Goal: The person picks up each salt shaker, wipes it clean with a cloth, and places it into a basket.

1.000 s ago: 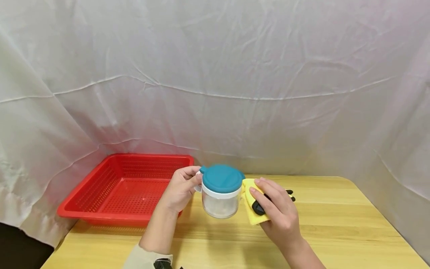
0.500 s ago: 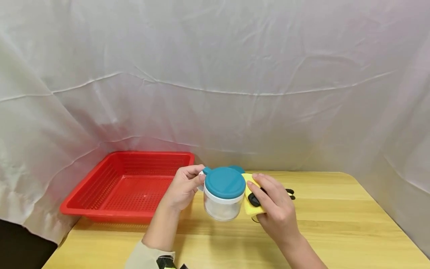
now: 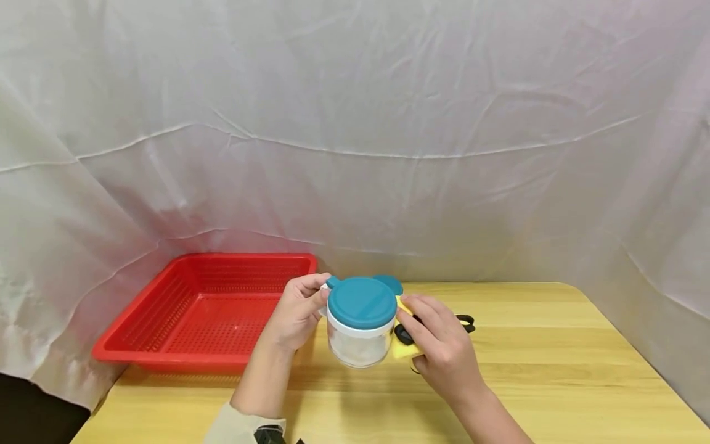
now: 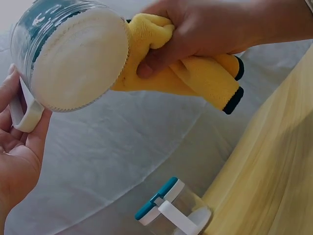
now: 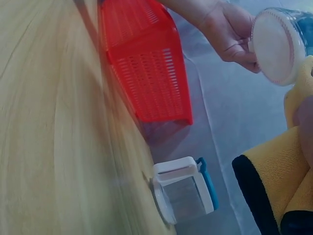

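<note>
A clear jar [image 3: 360, 345] with a teal lid [image 3: 363, 302] and a white handle [image 4: 28, 116] is held up off the table. My left hand [image 3: 296, 314] pinches that handle, on the jar's left side. In my right hand [image 3: 446, 348] is a bunched yellow cloth [image 4: 190, 78] with black edging, pressed against the jar's right side. The left wrist view shows the jar's pale base from below, with the cloth at its rim. Behind the held jar stands a second jar [image 5: 186, 193] of the same kind on the table, mostly hidden in the head view.
A red perforated plastic basket [image 3: 205, 357] stands on the left of the wooden table [image 3: 554, 370]. A pale cloth curtain [image 3: 355, 154] hangs behind and at both sides. The table's right edge runs off at the lower right.
The right hand and the cloth have moved a little left along the jar. The jar has tilted slightly, so more of the second jar's lid shows behind it.
</note>
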Action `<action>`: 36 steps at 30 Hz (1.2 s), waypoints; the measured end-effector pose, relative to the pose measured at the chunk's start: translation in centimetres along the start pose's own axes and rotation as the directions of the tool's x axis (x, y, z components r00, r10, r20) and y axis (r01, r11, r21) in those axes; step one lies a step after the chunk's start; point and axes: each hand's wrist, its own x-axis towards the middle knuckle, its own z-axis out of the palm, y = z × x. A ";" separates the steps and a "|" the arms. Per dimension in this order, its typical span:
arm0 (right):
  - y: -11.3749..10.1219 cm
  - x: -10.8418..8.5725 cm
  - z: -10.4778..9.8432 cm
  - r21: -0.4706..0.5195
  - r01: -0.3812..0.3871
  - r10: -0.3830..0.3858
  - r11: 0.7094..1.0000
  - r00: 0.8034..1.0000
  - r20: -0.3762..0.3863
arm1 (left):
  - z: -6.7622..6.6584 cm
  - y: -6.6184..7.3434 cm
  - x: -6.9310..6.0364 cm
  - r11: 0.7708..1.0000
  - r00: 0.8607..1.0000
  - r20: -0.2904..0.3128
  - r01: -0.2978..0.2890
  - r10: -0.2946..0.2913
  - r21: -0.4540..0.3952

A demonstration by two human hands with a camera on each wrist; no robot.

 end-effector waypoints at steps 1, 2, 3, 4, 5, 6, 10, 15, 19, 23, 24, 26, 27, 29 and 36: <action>0.0 -0.1 0.0 -0.007 -0.002 0.002 1.000 1.000 0.005 | 0.0 0.0 0.0 1.000 1.000 0.008 0.004 -0.004 -0.006; 0.0 -0.2 0.1 -0.011 -0.004 0.004 1.000 1.000 0.007 | 0.0 0.0 0.0 1.000 1.000 0.024 0.004 -0.004 -0.010; 0.1 -0.2 0.1 -0.012 -0.009 0.009 1.000 1.000 0.009 | 0.0 -0.1 -0.1 1.000 0.999 0.038 0.009 -0.009 -0.016; 0.1 -0.3 0.1 -0.013 -0.014 0.015 1.000 1.000 0.011 | 0.0 -0.1 -0.1 1.000 0.998 0.055 0.013 -0.012 -0.020; 0.1 -0.3 0.1 -0.013 -0.022 0.022 1.000 1.000 0.013 | 0.0 -0.2 -0.1 1.000 0.997 0.074 0.019 -0.017 -0.022; 0.2 -0.3 0.1 -0.010 -0.029 0.029 1.000 0.999 0.013 | 0.0 -0.3 -0.1 1.000 0.995 0.098 0.021 -0.020 -0.018; 0.4 -0.2 0.0 0.010 -0.048 0.048 0.999 0.999 0.004 | 0.2 -0.6 -0.1 0.999 0.983 0.178 0.034 -0.035 0.012; 0.7 0.3 -0.2 0.030 -0.061 0.062 0.998 0.998 -0.031 | 0.4 -0.9 -0.1 0.999 0.962 0.269 0.035 -0.042 0.031; 0.9 0.9 -0.6 0.081 -0.069 0.076 0.994 0.993 -0.086 | 0.5 -1.1 -0.1 0.999 0.946 0.323 0.029 -0.035 0.022; 0.6 1.6 -0.8 0.200 -0.058 0.084 0.978 0.988 -0.127 | 0.6 -1.1 -0.2 1.000 0.938 0.345 0.028 -0.026 0.000; 0.5 1.7 -0.8 0.227 -0.052 0.083 0.972 0.988 -0.129 | 0.6 -1.1 -0.2 1.000 0.937 0.349 0.028 -0.024 -0.006; 0.0 1.8 -0.7 0.266 -0.044 0.081 0.963 0.989 -0.127 | 0.7 -1.1 -0.2 1.000 0.933 0.360 0.025 -0.018 -0.017; -0.2 1.8 -0.6 0.275 -0.041 0.077 0.961 0.989 -0.122 | 0.7 -1.1 -0.2 0.999 0.931 0.366 0.023 -0.013 -0.022; -0.6 1.8 -0.4 0.283 -0.029 0.063 0.959 0.992 -0.113 | 0.8 -1.1 -0.2 0.999 0.927 0.376 0.018 -0.005 -0.032; -0.9 1.5 0.0 0.264 0.066 -0.047 0.962 0.996 -0.079 | 0.8 -1.0 -0.1 0.999 0.909 0.415 -0.012 0.030 -0.046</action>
